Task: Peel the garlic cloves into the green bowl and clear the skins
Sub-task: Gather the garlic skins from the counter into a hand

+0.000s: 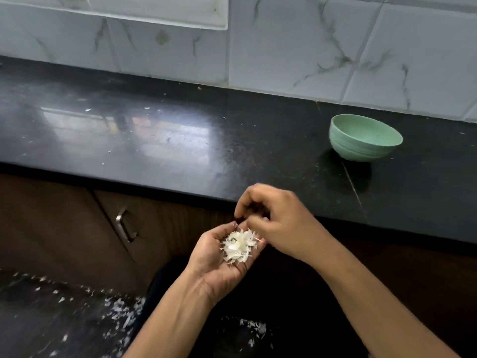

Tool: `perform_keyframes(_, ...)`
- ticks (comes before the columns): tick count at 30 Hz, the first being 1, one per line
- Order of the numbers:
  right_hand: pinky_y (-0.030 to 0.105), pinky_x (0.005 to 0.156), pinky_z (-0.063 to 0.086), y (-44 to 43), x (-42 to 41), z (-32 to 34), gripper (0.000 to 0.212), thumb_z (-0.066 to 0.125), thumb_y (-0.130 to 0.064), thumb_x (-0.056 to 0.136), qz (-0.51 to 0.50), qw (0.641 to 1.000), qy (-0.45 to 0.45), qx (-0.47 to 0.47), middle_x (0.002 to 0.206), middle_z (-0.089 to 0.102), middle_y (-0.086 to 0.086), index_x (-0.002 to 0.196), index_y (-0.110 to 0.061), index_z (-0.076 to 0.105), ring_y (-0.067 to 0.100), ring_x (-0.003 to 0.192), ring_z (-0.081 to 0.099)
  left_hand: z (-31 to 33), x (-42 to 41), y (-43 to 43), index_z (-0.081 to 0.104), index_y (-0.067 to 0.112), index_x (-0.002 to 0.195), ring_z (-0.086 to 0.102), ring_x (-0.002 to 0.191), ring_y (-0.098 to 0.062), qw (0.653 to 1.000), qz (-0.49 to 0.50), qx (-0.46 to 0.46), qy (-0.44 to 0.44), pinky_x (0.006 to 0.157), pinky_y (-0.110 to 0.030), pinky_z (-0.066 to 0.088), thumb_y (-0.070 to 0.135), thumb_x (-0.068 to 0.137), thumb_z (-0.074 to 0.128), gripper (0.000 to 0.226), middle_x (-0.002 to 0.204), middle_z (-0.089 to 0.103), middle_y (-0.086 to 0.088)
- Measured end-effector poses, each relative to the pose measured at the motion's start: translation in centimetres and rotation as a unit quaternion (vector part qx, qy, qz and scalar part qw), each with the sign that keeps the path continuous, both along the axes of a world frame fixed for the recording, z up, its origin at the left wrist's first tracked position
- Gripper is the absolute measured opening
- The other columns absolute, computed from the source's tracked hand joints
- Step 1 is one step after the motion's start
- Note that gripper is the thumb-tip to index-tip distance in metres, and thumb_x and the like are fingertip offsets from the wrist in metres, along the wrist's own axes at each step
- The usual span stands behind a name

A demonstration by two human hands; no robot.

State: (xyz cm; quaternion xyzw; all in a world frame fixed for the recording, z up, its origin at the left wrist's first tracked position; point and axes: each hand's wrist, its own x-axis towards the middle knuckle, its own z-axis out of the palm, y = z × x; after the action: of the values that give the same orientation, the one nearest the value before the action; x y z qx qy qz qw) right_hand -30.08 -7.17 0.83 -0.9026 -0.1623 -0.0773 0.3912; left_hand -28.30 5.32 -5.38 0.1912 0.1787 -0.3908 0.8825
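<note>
My left hand [216, 257] is held palm up below the counter's front edge, cupped round a heap of white garlic skins [238, 245]. My right hand [273, 218] hovers just above the heap with its fingers curled downward, the fingertips close to my left fingertips; whether it pinches any skin is hidden. The green bowl [365, 136] stands upright on the black counter [180, 140] at the right, near the wall, well away from both hands. Its inside cannot be seen from here.
Tiny white skin flecks dot the counter. Many more skin scraps [121, 311] lie on the dark floor at the lower left. Brown cabinet doors with a metal handle [125, 224] sit under the counter. A tiled wall [309, 47] backs it.
</note>
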Motion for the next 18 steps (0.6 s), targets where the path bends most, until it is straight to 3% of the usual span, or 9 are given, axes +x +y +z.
perform_keyframes(2, 0.011, 0.067, 0.046, 1.7, -0.4, -1.0, 0.026, 0.051, 0.007, 0.077, -0.033, 0.993, 0.002, 0.117, 0.086, 0.067, -0.005, 0.084, -0.011, 0.069, 0.0, 0.072, 0.063, 0.3, -0.8, 1.5, 0.073, -0.007, 0.079, 0.072, 0.069, -0.031, 0.997, 0.075, -0.013, -0.025, 0.063, -0.042, 0.057, 0.011, 0.081, 0.044, 0.034, 0.088, 0.072, -0.021)
perform_keyframes(4, 0.01, 0.076, 0.046, 4.4, -1.1, -2.9, 0.026, 0.049, -0.002, 0.08, -0.042, 0.969, 0.022, 0.242, 0.095, 0.07, -0.004, 0.091, -0.013, 0.07, -0.002, 0.086, 0.065, 0.2, -1.8, 3.1, 0.074, -0.004, 0.081, 0.073, 0.074, -0.027, 0.986, 0.162, -0.016, -0.041, 0.068, -0.039, 0.058, 0.012, 0.079, 0.047, 0.031, 0.09, 0.073, -0.018)
perform_keyframes(9, 0.03, 0.093, 0.049, 12.7, -3.0, -8.0, 0.03, 0.045, -0.016, 0.085, -0.06, 0.884, 0.099, 0.453, 0.107, 0.071, 0.0, 0.102, -0.016, 0.07, 0.014, 0.106, 0.064, -1.7, -4.1, 6.8, 0.072, 0.004, 0.086, 0.071, 0.08, -0.02, 0.938, 0.346, 0.013, -0.029, 0.083, -0.032, 0.054, 0.019, 0.092, 0.044, 0.032, 0.091, 0.073, -0.009)
perform_keyframes(12, 0.025, 0.084, 0.052, 16.4, -3.6, -9.5, 0.028, 0.047, -0.015, 0.088, -0.059, 0.834, 0.167, 0.522, 0.104, 0.071, 0.006, 0.101, -0.008, 0.07, 0.014, 0.102, 0.066, -3.2, -5.4, 8.7, 0.07, 0.004, 0.087, 0.072, 0.076, -0.02, 0.906, 0.423, 0.016, 0.002, 0.075, -0.038, 0.055, 0.023, 0.096, 0.04, 0.037, 0.091, 0.073, -0.011)
perform_keyframes(15, 0.019, 0.069, 0.052, 20.1, -4.0, -11.2, 0.025, 0.041, 0.001, 0.095, -0.05, 0.761, 0.276, 0.585, 0.09, 0.07, 0.014, 0.099, 0.011, 0.065, 0.011, 0.08, 0.068, -6.0, -6.5, 11.9, 0.067, 0.005, 0.091, 0.072, 0.075, -0.019, 0.87, 0.491, 0.039, 0.031, 0.074, -0.036, 0.056, 0.023, 0.098, 0.037, 0.036, 0.087, 0.072, -0.011)
perform_keyframes(18, 0.018, 0.066, 0.053, 24.1, -4.7, -14.5, 0.028, 0.038, 0.006, 0.094, -0.065, 0.73, 0.357, 0.579, 0.081, 0.068, 0.012, 0.088, 0.007, 0.065, 0.012, 0.073, 0.066, -9.4, -7.8, 15.4, 0.067, 0.006, 0.086, 0.071, 0.07, -0.017, 0.836, 0.539, 0.068, 0.076, 0.072, -0.031, 0.057, 0.018, 0.098, 0.035, 0.036, 0.081, 0.072, -0.009)
